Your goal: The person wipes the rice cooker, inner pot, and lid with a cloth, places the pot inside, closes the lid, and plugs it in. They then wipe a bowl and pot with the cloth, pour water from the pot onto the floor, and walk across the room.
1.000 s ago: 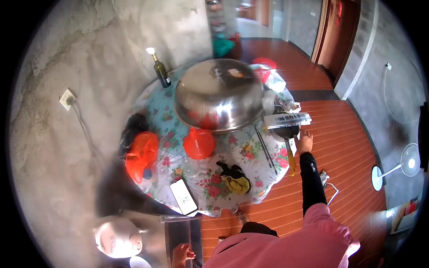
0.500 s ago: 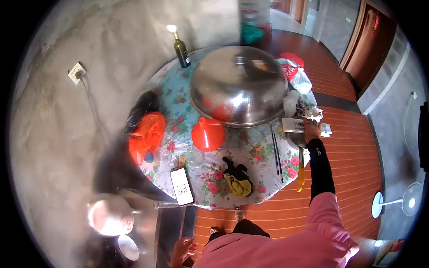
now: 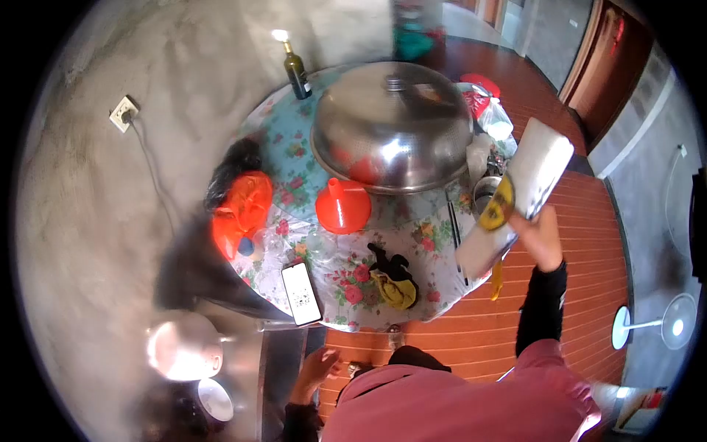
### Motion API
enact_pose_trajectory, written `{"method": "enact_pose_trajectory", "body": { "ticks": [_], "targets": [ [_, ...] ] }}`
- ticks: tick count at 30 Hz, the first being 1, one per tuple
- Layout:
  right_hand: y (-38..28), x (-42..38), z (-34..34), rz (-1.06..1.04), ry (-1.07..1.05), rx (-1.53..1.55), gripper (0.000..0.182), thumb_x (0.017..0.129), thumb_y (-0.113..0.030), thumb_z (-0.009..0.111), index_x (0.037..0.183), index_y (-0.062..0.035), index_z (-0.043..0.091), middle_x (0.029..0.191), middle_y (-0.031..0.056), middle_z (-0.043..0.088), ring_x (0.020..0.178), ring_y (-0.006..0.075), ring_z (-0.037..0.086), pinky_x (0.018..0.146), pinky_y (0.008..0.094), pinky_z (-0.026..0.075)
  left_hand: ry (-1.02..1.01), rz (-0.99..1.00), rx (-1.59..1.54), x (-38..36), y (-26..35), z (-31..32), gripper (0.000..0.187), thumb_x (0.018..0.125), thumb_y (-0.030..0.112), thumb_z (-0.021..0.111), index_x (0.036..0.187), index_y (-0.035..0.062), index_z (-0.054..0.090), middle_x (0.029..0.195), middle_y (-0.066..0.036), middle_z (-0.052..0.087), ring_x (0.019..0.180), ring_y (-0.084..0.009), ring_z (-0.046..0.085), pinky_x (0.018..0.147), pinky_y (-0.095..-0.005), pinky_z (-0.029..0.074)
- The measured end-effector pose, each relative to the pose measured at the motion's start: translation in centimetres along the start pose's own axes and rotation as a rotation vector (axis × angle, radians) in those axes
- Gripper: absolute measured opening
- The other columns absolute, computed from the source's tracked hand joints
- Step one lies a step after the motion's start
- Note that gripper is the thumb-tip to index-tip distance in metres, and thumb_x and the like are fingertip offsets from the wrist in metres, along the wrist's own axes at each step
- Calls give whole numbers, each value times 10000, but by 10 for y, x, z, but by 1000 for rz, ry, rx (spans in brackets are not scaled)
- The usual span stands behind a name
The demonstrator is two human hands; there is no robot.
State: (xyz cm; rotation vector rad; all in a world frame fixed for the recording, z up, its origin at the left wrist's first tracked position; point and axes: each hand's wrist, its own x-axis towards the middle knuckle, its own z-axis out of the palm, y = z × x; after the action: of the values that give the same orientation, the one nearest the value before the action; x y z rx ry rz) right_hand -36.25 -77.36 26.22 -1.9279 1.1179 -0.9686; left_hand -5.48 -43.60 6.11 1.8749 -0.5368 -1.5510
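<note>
My right hand [image 3: 543, 237] grips a long, flat whitish box [image 3: 534, 166] with a round yellow and black label. The box is tilted and slightly blurred, above the table's right edge. Behind it stand a metal cup or pot [image 3: 484, 190] and two thin dark sticks [image 3: 454, 225]; a yellow handle [image 3: 496, 281] hangs past the edge below it. My left hand [image 3: 320, 366] is low, in front of the table, holding nothing, its fingers loosely apart. Nearest to it on the table is a phone [image 3: 301, 295] with a code on its screen.
The round table has a flowered cloth [image 3: 339, 302]. On it are a large metal dome lid [image 3: 394, 132], red funnel [image 3: 344, 208], green bottle [image 3: 297, 74], orange bag [image 3: 243, 210] and black-yellow cloth [image 3: 394, 283]. A pot [image 3: 184, 346] stands lower left, a fan [image 3: 677, 325] at right.
My right hand has lifted the box off the table's right side and turned it steeply, showing its labelled face. The metal cup is more exposed. My left hand has risen slightly.
</note>
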Motion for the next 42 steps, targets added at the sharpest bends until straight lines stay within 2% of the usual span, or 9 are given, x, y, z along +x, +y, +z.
{"method": "enact_pose_trajectory", "body": {
  "ticks": [2, 4, 7, 14, 25, 28, 30, 37, 42],
  "targets": [
    [-7, -37, 33, -115, 14, 249, 326, 772, -74, 650, 1079, 4, 577, 1011, 119, 634, 846, 146, 619, 747, 300, 494, -57, 142, -19, 15, 30, 11, 301, 894, 284, 525, 1015, 10, 557, 823, -64, 614, 639, -123, 598, 537, -260, 492],
    [-1, -64, 68, 140, -42, 400, 379, 754, -112, 669, 1095, 3, 549, 978, 115, 635, 862, 160, 616, 739, 323, 506, -43, 267, 105, 47, 42, 22, 324, 896, 271, 521, 1060, -8, 550, 837, -73, 611, 685, -156, 611, 559, -258, 507],
    [68, -80, 124, 184, -151, -14, 500, 736, -291, 657, 1085, 30, 497, 885, 210, 628, 824, 359, 620, 689, 400, 490, 64, 451, 423, 76, 71, 43, 369, 835, 239, 591, 1094, -15, 523, 913, -132, 605, 745, -231, 614, 624, -336, 514],
    [188, -63, 173, 397, -179, -39, 623, 743, -409, 648, 1060, 95, 463, 910, 283, 586, 878, 376, 588, 719, 436, 467, 319, 858, 751, 140, 101, 97, 763, 709, 231, 695, 1325, 30, 292, 1331, -270, 311, 1217, -424, 336, 992, -449, 329],
    [226, -103, 138, 244, -48, -587, 325, 917, -294, 395, 902, -10, 553, 805, 169, 616, 743, 309, 609, 599, 424, 469, 206, 870, 1129, 102, 140, 169, 742, 702, 424, 662, 1331, 161, 369, 1439, -169, 153, 1305, -425, 164, 981, -655, 153],
    [269, -126, 115, 238, 149, -54, 345, 920, -325, 387, 929, -33, 573, 803, 107, 620, 686, 218, 604, 555, 351, 465, 139, 936, 1296, 118, 121, 175, 684, 728, 489, 605, 1319, 210, 407, 1447, -136, 164, 1310, -407, 166, 958, -695, 112],
    [231, -129, 78, 648, 178, 758, 417, 922, -402, 377, 968, -38, 576, 828, 60, 604, 685, 168, 587, 554, 302, 457, 98, 937, 1378, 123, 117, 174, 662, 740, 518, 575, 1315, 229, 419, 1447, -127, 177, 1312, -398, 170, 950, -707, 92],
    [186, -104, 47, 660, -27, 1285, 575, 891, -530, 408, 1195, -46, 469, 970, 116, 607, 755, 185, 601, 669, 322, 499, 153, 924, 1336, 133, 122, 175, 646, 753, 524, 546, 1297, 188, 453, 1410, -149, 271, 1313, -358, 200, 959, -701, 52],
    [161, -97, 56, 766, 171, 1307, 276, 894, -271, 504, 1079, -67, 509, 911, 83, 589, 674, 145, 563, 578, 270, 496, 176, 955, 1297, 134, 119, 172, 604, 763, 454, 546, 1281, 156, 453, 1387, -147, 303, 1296, -345, 236, 954, -702, 87]
  ]
}}
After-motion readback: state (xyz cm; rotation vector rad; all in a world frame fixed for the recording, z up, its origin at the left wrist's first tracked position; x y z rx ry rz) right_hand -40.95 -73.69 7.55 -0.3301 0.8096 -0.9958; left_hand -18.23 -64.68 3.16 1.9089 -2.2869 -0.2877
